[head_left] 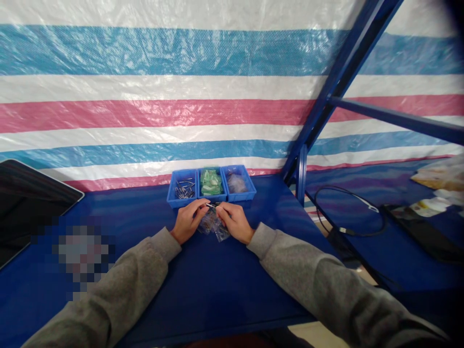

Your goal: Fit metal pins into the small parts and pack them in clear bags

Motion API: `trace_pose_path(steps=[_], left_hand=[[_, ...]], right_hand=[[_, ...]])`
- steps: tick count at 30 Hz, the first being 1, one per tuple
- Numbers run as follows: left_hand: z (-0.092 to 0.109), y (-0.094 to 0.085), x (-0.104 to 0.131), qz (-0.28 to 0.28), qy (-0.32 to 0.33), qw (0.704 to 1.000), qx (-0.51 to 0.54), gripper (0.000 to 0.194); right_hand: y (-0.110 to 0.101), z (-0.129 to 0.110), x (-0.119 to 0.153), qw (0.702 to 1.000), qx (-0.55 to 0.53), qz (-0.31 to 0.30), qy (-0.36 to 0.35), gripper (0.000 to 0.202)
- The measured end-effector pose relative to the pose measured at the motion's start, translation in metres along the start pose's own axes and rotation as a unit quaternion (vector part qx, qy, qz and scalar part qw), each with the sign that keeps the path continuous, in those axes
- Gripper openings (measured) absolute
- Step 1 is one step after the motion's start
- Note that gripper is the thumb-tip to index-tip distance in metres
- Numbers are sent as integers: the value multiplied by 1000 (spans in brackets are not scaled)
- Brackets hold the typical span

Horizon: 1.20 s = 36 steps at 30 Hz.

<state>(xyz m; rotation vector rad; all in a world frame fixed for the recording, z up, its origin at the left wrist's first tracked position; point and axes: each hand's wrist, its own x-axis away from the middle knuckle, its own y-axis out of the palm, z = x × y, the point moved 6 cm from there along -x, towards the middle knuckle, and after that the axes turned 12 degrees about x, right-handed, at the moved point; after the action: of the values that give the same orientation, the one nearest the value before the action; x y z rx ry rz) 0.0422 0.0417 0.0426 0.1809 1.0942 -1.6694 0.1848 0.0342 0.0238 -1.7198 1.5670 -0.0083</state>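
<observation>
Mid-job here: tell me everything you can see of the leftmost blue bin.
The leftmost blue bin is an open-topped box, plastic by its look. It stands upright on the blue table, at the left end of a row of three, right beside the middle bin. Slim silvery and dark pieces lie loose inside at mixed angles, too small to identify. The left hand is close by; whether it touches the bin I cannot tell.

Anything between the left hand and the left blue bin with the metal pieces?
Nothing visible. The left hand is just in front of the left blue bin; the metal pieces show through its open top. The clear plastic bags lie on the near side, away from that path.
</observation>
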Motion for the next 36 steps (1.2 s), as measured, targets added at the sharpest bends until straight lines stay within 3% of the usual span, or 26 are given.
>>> trace_pose_path(steps=[11, 23, 36], left_hand=[[3, 1, -2, -11, 4, 1000, -8, 16], [2, 0, -1, -9, 13, 999, -42, 32], [6, 1, -2, -8, 35, 999, 9, 16]], right_hand=[[-1, -1, -1, 1000, -11, 11, 5, 32], [4, 6, 0, 999, -17, 29, 13, 17], [0, 3, -1, 999, 17, 28, 16, 33]])
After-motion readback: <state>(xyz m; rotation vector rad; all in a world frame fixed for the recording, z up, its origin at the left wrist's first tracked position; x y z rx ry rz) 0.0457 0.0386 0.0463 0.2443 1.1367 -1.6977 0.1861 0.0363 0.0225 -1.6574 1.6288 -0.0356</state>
